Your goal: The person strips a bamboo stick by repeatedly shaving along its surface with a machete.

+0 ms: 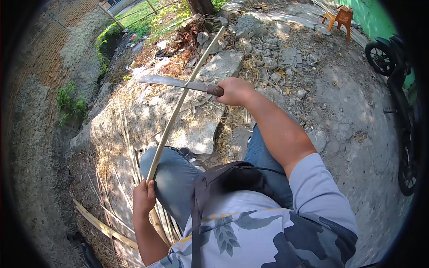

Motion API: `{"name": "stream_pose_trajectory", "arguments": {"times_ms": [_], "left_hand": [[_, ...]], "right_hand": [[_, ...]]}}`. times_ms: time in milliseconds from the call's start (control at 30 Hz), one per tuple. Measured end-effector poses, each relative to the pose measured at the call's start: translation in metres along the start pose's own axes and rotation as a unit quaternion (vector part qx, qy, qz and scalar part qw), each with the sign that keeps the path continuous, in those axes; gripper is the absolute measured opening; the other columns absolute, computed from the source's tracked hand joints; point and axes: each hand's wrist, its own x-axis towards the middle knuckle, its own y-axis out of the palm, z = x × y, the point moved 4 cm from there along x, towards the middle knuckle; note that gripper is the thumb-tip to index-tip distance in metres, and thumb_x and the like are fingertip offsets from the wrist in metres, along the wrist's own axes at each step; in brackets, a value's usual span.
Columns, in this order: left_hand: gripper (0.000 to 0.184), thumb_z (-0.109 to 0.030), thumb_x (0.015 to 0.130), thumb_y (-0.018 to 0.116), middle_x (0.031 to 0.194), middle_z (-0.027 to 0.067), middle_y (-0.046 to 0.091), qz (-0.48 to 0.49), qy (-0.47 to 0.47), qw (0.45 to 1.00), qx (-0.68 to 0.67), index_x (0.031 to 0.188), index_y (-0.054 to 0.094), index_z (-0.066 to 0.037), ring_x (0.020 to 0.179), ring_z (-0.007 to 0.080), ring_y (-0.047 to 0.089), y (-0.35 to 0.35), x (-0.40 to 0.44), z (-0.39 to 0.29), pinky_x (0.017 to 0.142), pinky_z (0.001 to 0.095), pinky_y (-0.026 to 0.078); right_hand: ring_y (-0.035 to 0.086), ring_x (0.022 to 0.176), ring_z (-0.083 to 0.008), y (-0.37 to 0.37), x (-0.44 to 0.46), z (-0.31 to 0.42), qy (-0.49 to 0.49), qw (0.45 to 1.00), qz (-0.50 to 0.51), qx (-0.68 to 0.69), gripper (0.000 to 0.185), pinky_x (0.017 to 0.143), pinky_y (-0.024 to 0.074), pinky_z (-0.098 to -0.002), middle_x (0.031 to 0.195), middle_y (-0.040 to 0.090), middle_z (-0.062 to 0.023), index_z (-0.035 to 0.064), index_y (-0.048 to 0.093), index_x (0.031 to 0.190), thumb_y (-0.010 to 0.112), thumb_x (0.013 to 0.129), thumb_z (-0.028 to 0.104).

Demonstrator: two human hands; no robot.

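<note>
One machete [167, 81] is grasped by the right hand [235, 91] at one o'clock; the left hand [144, 197], at eight, grips a bamboo strip [173, 118] reaching twelve, not severed; work seems unfinished.

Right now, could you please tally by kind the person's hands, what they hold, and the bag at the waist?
Hands, right hand and left hand: 2
Long-bladed knife: 1
Pale strip: 1
Dark bag: 1
Total: 5

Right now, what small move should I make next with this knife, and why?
Perhaps draw the knife slightly toward you along the strip: its blade crosses the strip, your right hand grips the handle, and your left hand holds the strip lower down.
</note>
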Motion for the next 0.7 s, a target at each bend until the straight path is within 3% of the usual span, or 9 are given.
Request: {"name": "stream_pose_trajectory", "arguments": {"times_ms": [67, 167, 267, 367, 433, 567, 700], "left_hand": [[0.032, -0.025, 0.107, 0.056, 0.072, 0.0131, 0.061, 0.005, -0.003, 1.0, -0.008, 0.099, 0.066, 0.004, 0.066, 0.0197, 0.056, 0.001, 0.0, 0.002, 0.063, 0.0378, 0.046], [0.033, -0.026, 0.107, 0.058, 0.066, 0.0155, 0.059, -0.02, 0.02, 0.999, -0.022, 0.094, 0.064, 0.003, 0.058, 0.0256, 0.055, 0.003, 0.001, 0.008, 0.059, 0.041, 0.045], [0.033, -0.027, 0.106, 0.059, 0.062, 0.0174, 0.057, -0.033, 0.028, 0.999, -0.005, 0.092, 0.062, 0.003, 0.054, 0.0288, 0.054, 0.001, 0.0, 0.006, 0.056, 0.0424, 0.044], [0.033, -0.026, 0.106, 0.059, 0.061, 0.0184, 0.057, -0.035, 0.033, 0.999, -0.003, 0.091, 0.062, 0.003, 0.054, 0.0297, 0.054, 0.001, -0.002, 0.005, 0.056, 0.0426, 0.044], [0.033, -0.026, 0.106, 0.059, 0.061, 0.0187, 0.057, -0.043, 0.044, 0.998, -0.003, 0.091, 0.062, 0.003, 0.053, 0.0302, 0.054, 0.0, -0.006, 0.005, 0.056, 0.0429, 0.044], [0.033, -0.027, 0.106, 0.059, 0.063, 0.0186, 0.058, -0.053, 0.057, 0.997, -0.012, 0.092, 0.062, 0.003, 0.054, 0.0297, 0.053, 0.004, -0.002, 0.007, 0.056, 0.0426, 0.043], [0.031, -0.025, 0.106, 0.059, 0.064, 0.0183, 0.059, -0.037, 0.042, 0.998, -0.012, 0.093, 0.063, 0.003, 0.055, 0.0285, 0.053, 0.006, 0.004, 0.004, 0.056, 0.0414, 0.044]], "right_hand": [[0.072, 0.098, -0.0323, 0.016, 0.003, -0.002, -0.029, 0.995, 0.078, 0.058, 0.039, 0.084, 0.0561, -0.0457, 0.103, 0.075, -0.0121, 0.015, 0.077, 0.104, 0.079, 0.082, 0.048], [0.072, 0.086, -0.0339, 0.033, -0.007, 0.032, -0.153, 0.986, 0.053, 0.038, 0.032, 0.076, 0.0551, -0.0461, 0.089, 0.073, -0.0114, 0.0129, 0.074, 0.092, 0.08, 0.081, 0.042], [0.072, 0.087, -0.033, 0.043, -0.025, 0.077, -0.217, 0.972, 0.001, -0.093, 0.019, 0.077, 0.0565, -0.0473, 0.084, 0.073, -0.0087, 0.0173, 0.072, 0.091, 0.076, 0.08, 0.032], [0.074, 0.091, -0.0286, 0.041, -0.023, 0.084, -0.25, 0.957, -0.008, -0.145, 0.02, 0.081, 0.0584, -0.0456, 0.092, 0.075, -0.0039, 0.0195, 0.074, 0.094, 0.078, 0.077, 0.03], [0.074, 0.091, -0.0266, 0.026, -0.011, 0.057, -0.201, 0.968, -0.025, -0.148, 0.017, 0.08, 0.0584, -0.0443, 0.092, 0.075, -0.0033, 0.0205, 0.074, 0.093, 0.077, 0.078, 0.028], [0.073, 0.097, -0.0316, -0.006, 0.007, -0.005, 0.038, 0.996, -0.073, 0.044, 0.026, 0.086, 0.0573, -0.0475, 0.1, 0.075, -0.0105, 0.0153, 0.074, 0.102, 0.075, 0.084, 0.035], [0.072, 0.1, -0.0341, 0.0, 0.004, -0.009, 0.002, 0.998, -0.031, 0.052, 0.033, 0.089, 0.0563, -0.048, 0.104, 0.075, -0.0126, 0.0125, 0.074, 0.104, 0.076, 0.084, 0.039]]}}
